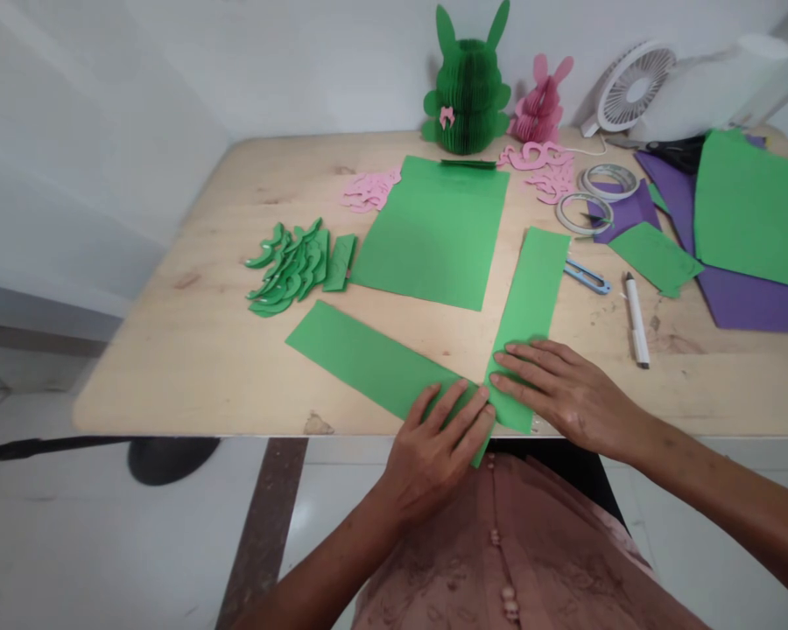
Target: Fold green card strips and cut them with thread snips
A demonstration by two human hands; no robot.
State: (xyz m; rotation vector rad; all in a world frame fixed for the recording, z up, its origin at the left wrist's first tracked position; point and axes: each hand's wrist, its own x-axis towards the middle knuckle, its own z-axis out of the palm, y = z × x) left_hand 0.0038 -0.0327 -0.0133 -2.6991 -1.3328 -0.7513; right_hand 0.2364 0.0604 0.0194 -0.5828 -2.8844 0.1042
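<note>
Two green paper strips lie near the table's front edge. My left hand [441,442] rests flat, fingers spread, on the right end of the slanted left strip [361,357], which reaches past the table edge. My right hand [565,389] lies with its fingers stretched out over the lower part of the right strip [536,284]. The strips' near ends meet or nearly meet between my hands. Behind them is a large green sheet [437,232], with a small folded dark green piece [468,164] at its far edge.
On the wooden table [190,350] are green cutouts [292,267], pink cutouts [369,190], a blue cutter [587,276], a white marker [636,319], tape rolls [584,214] and scissors [679,150]. Behind stand a green paper rabbit [469,96], a pink one [539,105] and a fan [636,87].
</note>
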